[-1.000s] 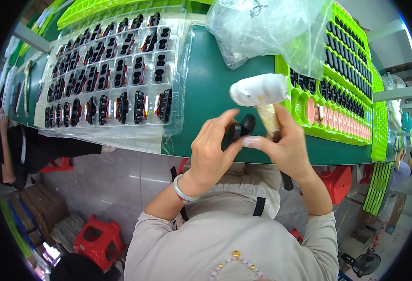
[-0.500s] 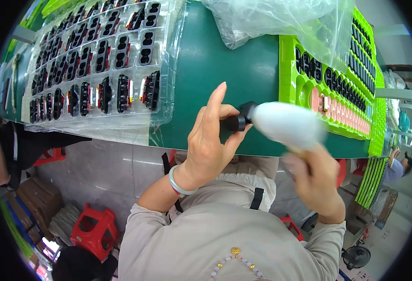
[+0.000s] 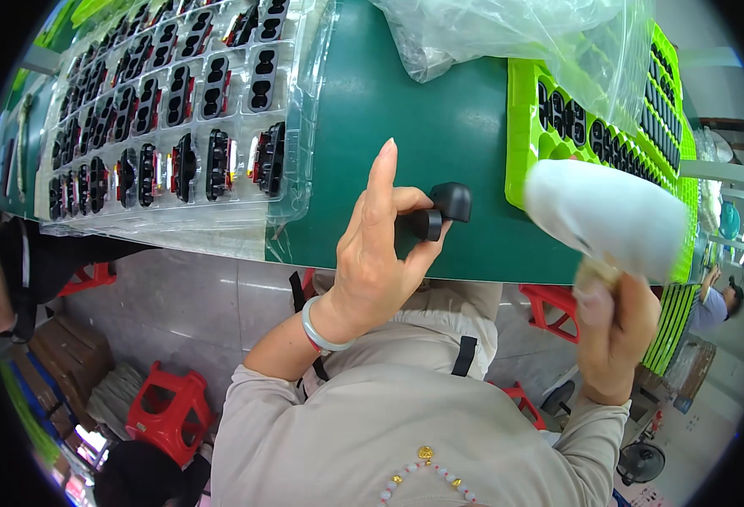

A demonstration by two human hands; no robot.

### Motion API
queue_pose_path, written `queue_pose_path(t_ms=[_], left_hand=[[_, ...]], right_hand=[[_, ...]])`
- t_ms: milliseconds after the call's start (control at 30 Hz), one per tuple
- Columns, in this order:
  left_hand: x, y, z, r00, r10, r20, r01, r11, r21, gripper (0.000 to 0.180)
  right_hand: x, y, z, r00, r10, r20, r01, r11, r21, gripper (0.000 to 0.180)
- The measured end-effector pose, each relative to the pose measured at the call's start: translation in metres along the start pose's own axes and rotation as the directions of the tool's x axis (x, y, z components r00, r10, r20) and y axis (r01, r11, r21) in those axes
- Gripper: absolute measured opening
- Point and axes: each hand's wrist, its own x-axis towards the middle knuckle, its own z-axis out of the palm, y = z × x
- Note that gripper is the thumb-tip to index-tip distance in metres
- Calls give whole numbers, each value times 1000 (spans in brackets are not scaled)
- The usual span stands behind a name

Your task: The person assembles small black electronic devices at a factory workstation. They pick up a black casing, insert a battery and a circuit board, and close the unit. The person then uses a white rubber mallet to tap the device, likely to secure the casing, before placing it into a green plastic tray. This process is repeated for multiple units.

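Between the thumb and a bent finger, my left hand (image 3: pixel 376 253) pinches a small black plastic part (image 3: pixel 452 203) with rounded ends, over the table's near edge. Its index finger points up, away from the part. My right hand (image 3: pixel 615 321) is wrapped round the short pale handle of a white-headed brush (image 3: pixel 613 215). Motion blurs the broad soft-looking head, which is apart from the black part and covers a corner of the green tray (image 3: pixel 520 144). What lies inside the right hand's grip is hidden.
A clear plastic tray (image 3: pixel 292 169) of black parts, some with red and yellow pieces, covers the left of the green table (image 3: pixel 372 101). Clear plastic film (image 3: pixel 507 34) drapes over the green tray, which holds black and pink pieces. Red stools (image 3: pixel 169 410) stand below.
The brush and my right hand have swung right, away from the black part, uncovering its right end. My left hand keeps its pinch in nearly the same place.
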Motion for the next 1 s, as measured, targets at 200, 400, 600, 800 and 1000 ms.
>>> queue_pose_path(t_ms=[200, 400, 600, 800, 1000], left_hand=[[2, 6, 2, 999, -19, -32, 18, 999, -32, 88], [3, 7, -1, 1000, -30, 0, 30, 999, -35, 89], [2, 1, 2, 999, -31, -17, 30, 999, -23, 97], [3, 4, 1, 1000, -12, -3, 11, 1000, -14, 95], [0, 3, -2, 996, -87, -8, 86, 991, -99, 91]], right_hand=[[2, 13, 19, 997, 16, 75, -19, 999, 32, 24], [-8, 7, 0, 981, -186, 62, 188, 982, -30, 29], [-7, 6, 3, 998, 67, 6, -68, 996, 54, 19], [-1, 6, 25, 997, -75, -9, 75, 996, 50, 18], [4, -2, 2, 982, 188, 20, -188, 971, 146, 31]])
